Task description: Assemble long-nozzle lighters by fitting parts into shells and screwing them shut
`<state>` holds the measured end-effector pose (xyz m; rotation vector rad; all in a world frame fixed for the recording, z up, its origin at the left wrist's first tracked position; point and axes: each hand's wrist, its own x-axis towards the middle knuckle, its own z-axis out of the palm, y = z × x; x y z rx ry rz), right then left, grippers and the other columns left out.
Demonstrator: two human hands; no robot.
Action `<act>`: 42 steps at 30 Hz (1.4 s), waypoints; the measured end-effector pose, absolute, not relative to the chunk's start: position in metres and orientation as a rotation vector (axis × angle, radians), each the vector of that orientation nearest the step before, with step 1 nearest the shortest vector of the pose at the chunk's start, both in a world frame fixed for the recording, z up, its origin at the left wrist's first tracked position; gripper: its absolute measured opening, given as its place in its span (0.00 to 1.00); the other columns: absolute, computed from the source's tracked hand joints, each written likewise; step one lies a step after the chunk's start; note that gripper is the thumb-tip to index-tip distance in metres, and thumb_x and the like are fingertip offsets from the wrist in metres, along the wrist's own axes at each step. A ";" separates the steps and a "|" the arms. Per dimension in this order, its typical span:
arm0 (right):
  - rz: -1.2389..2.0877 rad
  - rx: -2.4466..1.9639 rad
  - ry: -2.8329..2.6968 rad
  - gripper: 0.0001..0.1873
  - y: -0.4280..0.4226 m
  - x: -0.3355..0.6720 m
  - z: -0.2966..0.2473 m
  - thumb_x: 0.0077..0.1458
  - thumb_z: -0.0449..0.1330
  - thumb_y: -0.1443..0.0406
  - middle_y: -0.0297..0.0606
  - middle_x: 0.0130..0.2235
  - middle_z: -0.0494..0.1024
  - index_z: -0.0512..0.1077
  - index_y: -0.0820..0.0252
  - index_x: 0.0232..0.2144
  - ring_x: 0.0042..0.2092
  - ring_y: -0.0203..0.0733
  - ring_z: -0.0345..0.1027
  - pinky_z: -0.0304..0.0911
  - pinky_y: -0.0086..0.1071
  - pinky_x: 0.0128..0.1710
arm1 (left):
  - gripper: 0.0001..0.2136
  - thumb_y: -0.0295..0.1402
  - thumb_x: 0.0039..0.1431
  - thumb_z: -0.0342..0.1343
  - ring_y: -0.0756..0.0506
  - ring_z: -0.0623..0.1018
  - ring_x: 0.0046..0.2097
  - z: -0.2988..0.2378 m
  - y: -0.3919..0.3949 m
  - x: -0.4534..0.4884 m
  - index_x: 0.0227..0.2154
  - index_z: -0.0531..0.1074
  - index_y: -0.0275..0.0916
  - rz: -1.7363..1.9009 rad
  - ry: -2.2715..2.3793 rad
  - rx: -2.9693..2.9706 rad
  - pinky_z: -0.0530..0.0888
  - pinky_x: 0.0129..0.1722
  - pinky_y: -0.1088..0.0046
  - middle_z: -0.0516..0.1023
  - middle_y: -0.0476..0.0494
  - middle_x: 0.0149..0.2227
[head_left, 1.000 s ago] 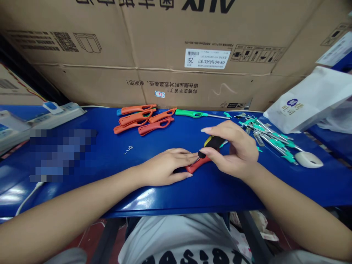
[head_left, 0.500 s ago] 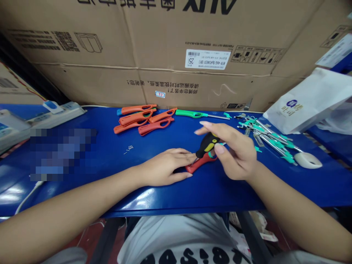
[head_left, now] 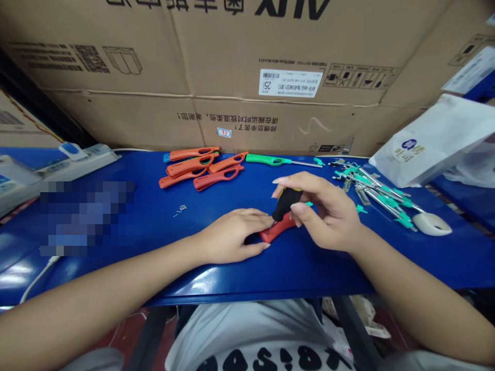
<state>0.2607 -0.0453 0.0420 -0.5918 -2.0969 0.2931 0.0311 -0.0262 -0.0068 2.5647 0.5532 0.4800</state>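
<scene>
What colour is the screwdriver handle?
The screwdriver handle is mostly black, with a little yellow near its upper end; see the head view.

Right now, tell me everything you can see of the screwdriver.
The screwdriver has a black, rubbery-looking handle with a little yellow; some metal shaft shows. It slants, handle up to the right, shaft down at the red casing; its tip is unclear. The right hand grips the handle; the left hand lies beside the shaft, contact uncertain.

Open tabletop (head_left: 226, 198) gives passage between left fingers (head_left: 260, 222) and orange handles (head_left: 187, 168); these block farther reach (metal bits (head_left: 182, 208) leftward).
</scene>
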 end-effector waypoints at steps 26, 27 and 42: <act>0.072 -0.584 -2.003 0.21 -0.046 0.255 0.036 0.59 0.67 0.65 0.39 0.41 0.80 0.73 0.52 0.55 0.35 0.41 0.73 0.72 0.34 0.31 | 0.10 0.30 0.62 0.61 0.39 0.76 0.59 -0.008 -0.025 0.032 0.46 0.78 0.38 0.508 0.546 2.549 0.70 0.63 0.58 0.81 0.40 0.54; 0.014 -0.582 -2.022 0.21 -0.045 0.255 0.036 0.60 0.66 0.64 0.39 0.40 0.80 0.72 0.52 0.56 0.35 0.42 0.73 0.73 0.35 0.32 | 0.11 0.31 0.62 0.61 0.38 0.76 0.60 -0.008 -0.025 0.032 0.46 0.78 0.38 0.505 0.552 2.549 0.70 0.63 0.58 0.81 0.40 0.54; 0.182 -0.594 -2.039 0.21 -0.045 0.258 0.031 0.69 0.55 0.58 0.43 0.46 0.81 0.68 0.53 0.61 0.37 0.42 0.76 0.74 0.37 0.35 | 0.15 0.31 0.62 0.61 0.39 0.76 0.60 -0.009 -0.025 0.031 0.51 0.77 0.40 0.501 0.552 2.532 0.70 0.63 0.57 0.80 0.40 0.56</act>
